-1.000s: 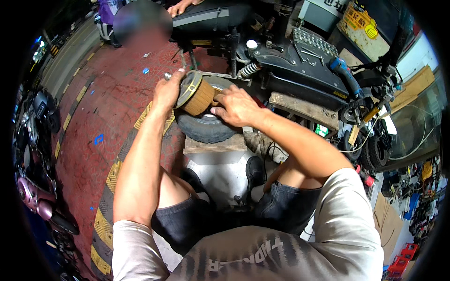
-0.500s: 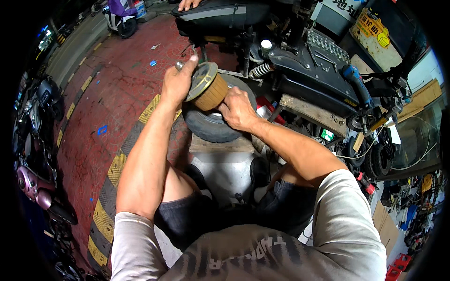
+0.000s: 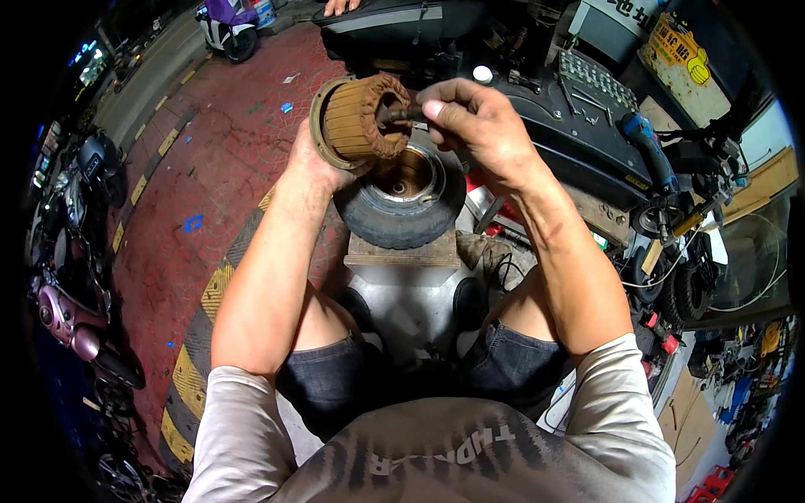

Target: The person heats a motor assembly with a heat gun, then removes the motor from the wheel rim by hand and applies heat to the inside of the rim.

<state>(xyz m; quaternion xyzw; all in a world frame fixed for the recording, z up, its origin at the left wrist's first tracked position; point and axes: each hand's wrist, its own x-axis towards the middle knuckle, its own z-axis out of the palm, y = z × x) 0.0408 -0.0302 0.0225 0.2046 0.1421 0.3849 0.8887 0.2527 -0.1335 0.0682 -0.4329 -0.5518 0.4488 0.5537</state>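
Over the wheel [image 3: 398, 225], as the head view shows it, you hold the brown motor core [image 3: 350, 121] between your two hands. Your left hand [image 3: 317, 158] is at its left and lower side, half closed around the pale metal ring [image 3: 317, 126]; some of its fingers are hidden behind this ring, so I cannot tell exactly how they grip. The core lies tilted on its side, with the ring toward your left hand and its open end toward your right hand.

From that open end a dark shaft [image 3: 397, 116] sticks out. Your right hand [image 3: 482, 126] is just beside it, with thumb and fingers brought together in a pinch on the shaft's outer part; the very tip is covered by the fingers.

The core is outside the hub [image 3: 404, 180], whose brownish inside is visible just below it. The wheel lies flat on a wooden board [image 3: 402, 255], in front of your knees.

Beyond your right hand is a black vehicle body [image 3: 537, 126], with wrenches [image 3: 594, 102] and a blue power tool [image 3: 650, 151] on it. At the far edge, another person's hand [image 3: 341, 7] rests on a black seat [image 3: 386, 29].
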